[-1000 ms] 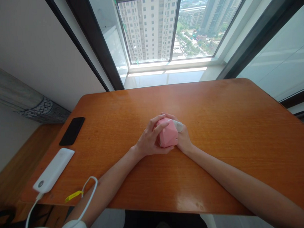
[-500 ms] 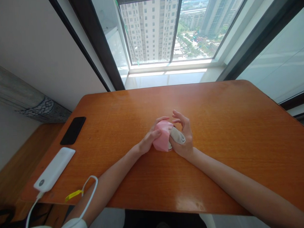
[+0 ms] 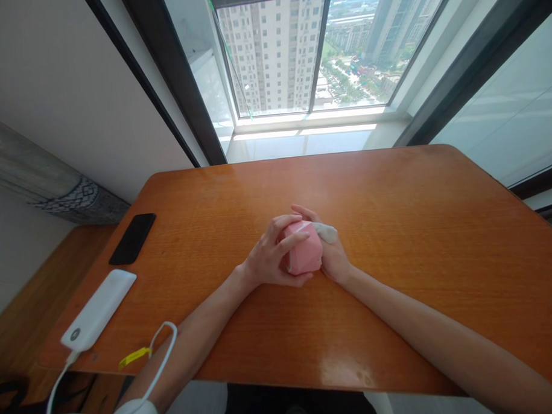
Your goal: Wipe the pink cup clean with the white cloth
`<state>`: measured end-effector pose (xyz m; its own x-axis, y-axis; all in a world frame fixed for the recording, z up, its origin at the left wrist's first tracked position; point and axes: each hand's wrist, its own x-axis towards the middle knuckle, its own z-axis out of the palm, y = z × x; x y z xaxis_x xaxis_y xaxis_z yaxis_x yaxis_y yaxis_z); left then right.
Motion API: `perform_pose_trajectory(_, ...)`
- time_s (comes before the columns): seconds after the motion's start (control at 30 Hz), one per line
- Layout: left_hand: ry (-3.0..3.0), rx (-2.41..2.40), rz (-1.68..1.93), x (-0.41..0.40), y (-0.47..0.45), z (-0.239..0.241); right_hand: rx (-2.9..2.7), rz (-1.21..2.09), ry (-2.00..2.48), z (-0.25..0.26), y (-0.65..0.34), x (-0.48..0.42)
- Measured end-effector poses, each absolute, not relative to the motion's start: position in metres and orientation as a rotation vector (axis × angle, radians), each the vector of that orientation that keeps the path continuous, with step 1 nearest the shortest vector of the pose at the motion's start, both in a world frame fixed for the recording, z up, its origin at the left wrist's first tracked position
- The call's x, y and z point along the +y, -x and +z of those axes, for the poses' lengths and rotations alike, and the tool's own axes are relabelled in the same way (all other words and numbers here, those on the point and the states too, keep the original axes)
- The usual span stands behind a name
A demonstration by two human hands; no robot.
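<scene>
My left hand (image 3: 276,255) is wrapped round a pink faceted object (image 3: 305,254), fingers over its top and thumb along its near side. I cannot make out what kind of thing it is. Behind and to the right of it, my right hand (image 3: 334,258) holds a folded light grey cloth (image 3: 325,232) against the object. Most of the right fingers are hidden behind the pink object; one fingertip shows above it. Both hands are over the middle of the wooden table (image 3: 394,227).
On the table's left side lie a black phone (image 3: 133,238) and a white power bank (image 3: 99,310) with a white cable plugged in. A cable with a yellow tag (image 3: 135,357) loops by my left forearm. A window (image 3: 275,56) is beyond the far edge.
The pink object has turned, showing a different face. My left hand has shifted its grip round it. My right fingers, raised before, have closed in behind it, and the cloth's rolled end is turned away.
</scene>
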<state>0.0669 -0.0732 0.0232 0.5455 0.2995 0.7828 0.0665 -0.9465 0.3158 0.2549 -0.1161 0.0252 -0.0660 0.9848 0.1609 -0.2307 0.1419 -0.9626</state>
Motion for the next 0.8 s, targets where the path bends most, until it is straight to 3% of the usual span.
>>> perform_pose_trajectory(0.1, -2.679, 0.240, 1.416, -0.069, -0.064, 0.023, -1.058, 1.480, 0.811, 0.024, -0.253, -0.115)
perform_pose_trajectory(0.2, -2.616, 0.245, 1.402, -0.070, -0.065, 0.022, -1.086, 1.396, 0.845, 0.023, -0.252, -0.115)
perform_pose_trajectory(0.33, -2.121, 0.390, 1.306, -0.080, -0.073, 0.023, -1.269, 0.939, 0.970, 0.020, -0.254, -0.118)
perform_pose_trajectory(0.47, -1.531, 0.449, 0.982, -0.089, -0.076, 0.027, -1.463, 0.343, 0.971, 0.015, -0.259, -0.120)
perform_pose_trajectory(0.63, -1.038, 0.414, 0.672, -0.088, -0.072, 0.031, -1.713, -0.181, 0.697, 0.016, -0.264, -0.119)
perform_pose_trajectory(0.7, -1.009, 0.416, 0.668, -0.088, -0.073, 0.030, -1.749, -0.229, 0.628, 0.016, -0.262, -0.119)
perform_pose_trajectory(0.8, -1.134, 0.424, 0.818, -0.090, -0.077, 0.026, -1.626, 0.038, 0.821, 0.015, -0.258, -0.121)
